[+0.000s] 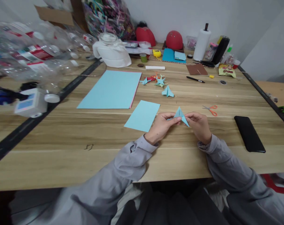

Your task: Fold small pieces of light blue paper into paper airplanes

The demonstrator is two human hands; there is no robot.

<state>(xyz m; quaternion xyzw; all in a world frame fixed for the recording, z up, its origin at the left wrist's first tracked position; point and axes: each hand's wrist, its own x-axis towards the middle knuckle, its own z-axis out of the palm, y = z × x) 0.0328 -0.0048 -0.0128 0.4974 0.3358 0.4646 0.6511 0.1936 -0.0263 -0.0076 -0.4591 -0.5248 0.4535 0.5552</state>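
A small folded piece of light blue paper (179, 112) is held just above the wooden table, its pointed tip facing away from me. My left hand (162, 123) pinches its left side, the thumb lying across the front. On the other side my right hand (198, 123) grips the right edge between thumb and fingers. A loose blue paper sheet (142, 116) lies flat beside my left hand. Farther back rests a folded blue paper figure (167, 91), near a small heap of folded paper figures (159, 80) in blue, red and green.
A large stack of blue paper (111, 90) lies left of centre. Orange-handled scissors (211, 110) and a black phone (249, 133) are to the right. A black pen (195, 79) lies farther back. Plastic bottles (38, 53) crowd the left side; a white jug (112, 51) stands behind.
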